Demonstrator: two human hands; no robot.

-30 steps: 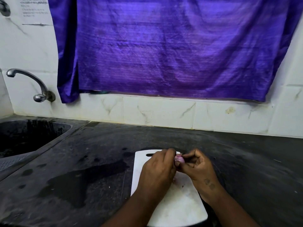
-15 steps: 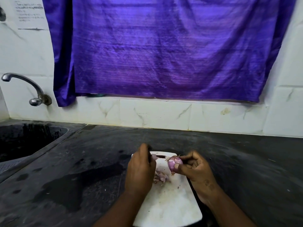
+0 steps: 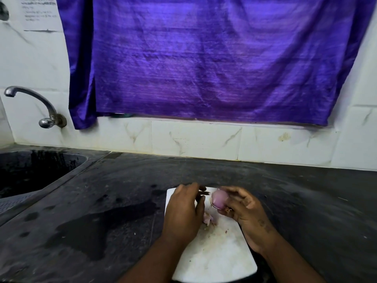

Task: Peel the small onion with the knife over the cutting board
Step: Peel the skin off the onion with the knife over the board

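Though drawn well clear of the small onion (image 3: pixel 219 199) half a second ago, now back just beside it with the left hand (image 3: pixel 183 209), curled round what looks like the knife (image 3: pixel 204 193), only a dark sliver showing. Leaves shed peel (image 3: pixel 208 218) on the cutting board (image 3: pixel 214 252), so reads as partly peeled. Pinches the onion in right hand (image 3: pixel 244 209) fingertips, above the board's far end.

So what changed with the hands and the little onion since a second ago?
The left hand drew leftward off the small pinkish-purple onion, uncovering it; pale peel scraps now lie on the white plastic cutting board. The right hand holds the onion over the board as before.
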